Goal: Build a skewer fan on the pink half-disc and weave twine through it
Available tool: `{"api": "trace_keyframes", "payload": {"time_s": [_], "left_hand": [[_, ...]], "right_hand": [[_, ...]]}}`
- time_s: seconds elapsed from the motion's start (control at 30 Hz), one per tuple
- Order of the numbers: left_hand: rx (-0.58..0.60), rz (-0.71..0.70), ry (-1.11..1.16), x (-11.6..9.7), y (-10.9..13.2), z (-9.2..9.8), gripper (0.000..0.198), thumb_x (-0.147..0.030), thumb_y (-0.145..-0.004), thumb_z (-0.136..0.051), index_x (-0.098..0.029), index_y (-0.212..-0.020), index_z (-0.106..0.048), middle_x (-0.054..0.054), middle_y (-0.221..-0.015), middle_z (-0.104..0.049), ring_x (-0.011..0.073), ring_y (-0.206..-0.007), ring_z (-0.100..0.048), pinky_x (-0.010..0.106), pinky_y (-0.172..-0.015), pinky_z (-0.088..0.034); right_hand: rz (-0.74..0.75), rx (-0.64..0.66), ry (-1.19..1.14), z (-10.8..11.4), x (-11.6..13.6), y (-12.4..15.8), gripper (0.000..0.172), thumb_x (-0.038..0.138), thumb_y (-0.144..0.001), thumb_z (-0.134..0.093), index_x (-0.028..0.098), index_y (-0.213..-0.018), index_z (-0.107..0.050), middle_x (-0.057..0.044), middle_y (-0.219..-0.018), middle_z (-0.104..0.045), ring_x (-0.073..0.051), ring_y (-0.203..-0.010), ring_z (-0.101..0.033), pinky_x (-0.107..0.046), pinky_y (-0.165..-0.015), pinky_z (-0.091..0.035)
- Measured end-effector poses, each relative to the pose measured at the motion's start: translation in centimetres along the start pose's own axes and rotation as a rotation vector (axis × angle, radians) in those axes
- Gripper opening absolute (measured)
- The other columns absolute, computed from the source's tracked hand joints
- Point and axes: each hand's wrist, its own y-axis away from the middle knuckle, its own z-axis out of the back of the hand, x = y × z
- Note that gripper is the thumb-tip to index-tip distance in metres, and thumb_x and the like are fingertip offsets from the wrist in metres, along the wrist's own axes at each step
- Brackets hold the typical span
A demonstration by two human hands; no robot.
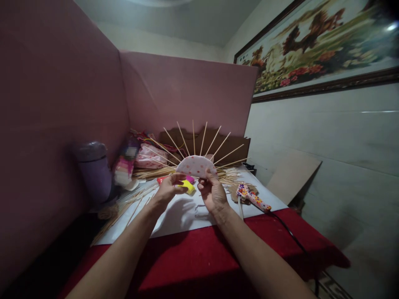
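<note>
A half-round, pale pink spotted fabric piece with several thin wooden sticks fanned out from its curved edge is held up above the table. My right hand grips it at the lower right, thumb on the near face. Close by its lower left end is my left hand, fingers curved and apart from the thumb; whether a fingertip touches the fabric I cannot tell. Behind and below the left fingers lie a yellow piece and a magenta one on the white sheet.
A flowery glue gun with a black cord lies on cardboard at right. Loose sticks lie at left, beside a purple tumbler. Pink spotted fabric is piled at the back. Red cloth covers the near edge.
</note>
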Motion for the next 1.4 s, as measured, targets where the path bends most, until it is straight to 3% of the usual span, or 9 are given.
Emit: {"api": "trace_keyframes", "payload": {"time_s": [0.1, 0.17, 0.4, 0.7, 0.93, 1.4], "left_hand": [[0.210, 0.020, 0.310, -0.3, 0.7, -0.6, 0.037, -0.028, -0.064, -0.078, -0.014, -0.096, -0.068, 0.012, -0.098, -0.070, 0.0210, -0.088, -0.066, 0.031, -0.075, -0.050], [0.251, 0.042, 0.462, -0.2, 1.0, -1.0, 0.033, -0.034, -0.071, -0.074, -0.015, -0.097, -0.067, 0.011, -0.096, -0.071, 0.0212, -0.091, -0.065, 0.033, -0.080, -0.049], [0.080, 0.063, 0.561, 0.1, 1.2, -1.9, 0.027, -0.026, -0.072, -0.073, -0.013, -0.095, -0.065, 0.009, -0.087, -0.073, 0.0187, -0.078, -0.067, 0.034, -0.078, -0.050], [-0.018, 0.057, 0.547, -0.3, 1.1, -1.8, 0.028, -0.023, -0.066, -0.076, -0.013, -0.088, -0.063, 0.005, -0.080, -0.072, 0.0169, -0.074, -0.067, 0.034, -0.078, -0.050], [-0.058, 0.070, 0.519, -0.1, 1.1, -1.9, 0.033, -0.025, -0.062, -0.078, -0.012, -0.089, -0.064, 0.006, -0.080, -0.072, 0.0181, -0.074, -0.066, 0.035, -0.077, -0.049], [-0.056, 0.071, 0.505, 0.0, 1.0, -1.7, 0.031, -0.024, -0.064, -0.077, -0.013, -0.090, -0.064, 0.006, -0.081, -0.072, 0.0184, -0.074, -0.065, 0.035, -0.074, -0.049]], "right_hand": [[-0.013, 0.010, 0.030, -0.1, -0.4, 0.2, 0.032, 0.019, -0.053, -0.083, 0.018, -0.072, -0.057, 0.008, -0.056, -0.057, -0.005, -0.044, -0.048, -0.013, -0.035, -0.037], [-0.029, 0.012, 0.045, -0.1, -0.8, 0.4, 0.032, 0.020, -0.052, -0.083, 0.017, -0.072, -0.058, 0.007, -0.056, -0.058, -0.005, -0.044, -0.048, -0.014, -0.035, -0.038], [-0.044, 0.062, 0.128, 0.1, -1.7, 0.8, 0.030, 0.024, -0.053, -0.085, 0.013, -0.068, -0.062, 0.005, -0.052, -0.059, -0.006, -0.042, -0.049, -0.015, -0.035, -0.040], [-0.048, 0.069, 0.148, 0.0, -1.6, 0.9, 0.030, 0.028, -0.055, -0.084, 0.010, -0.070, -0.065, 0.001, -0.054, -0.063, -0.007, -0.041, -0.051, -0.016, -0.035, -0.041], [-0.094, -0.009, 0.117, 0.3, -1.9, 0.6, 0.022, 0.021, -0.059, -0.082, 0.010, -0.067, -0.065, 0.001, -0.051, -0.062, -0.007, -0.041, -0.053, -0.015, -0.035, -0.042], [-0.104, 0.019, 0.092, 0.5, -2.1, 0.6, 0.023, 0.020, -0.059, -0.082, 0.010, -0.070, -0.064, 0.001, -0.053, -0.062, -0.007, -0.042, -0.052, -0.015, -0.036, -0.041]]}}
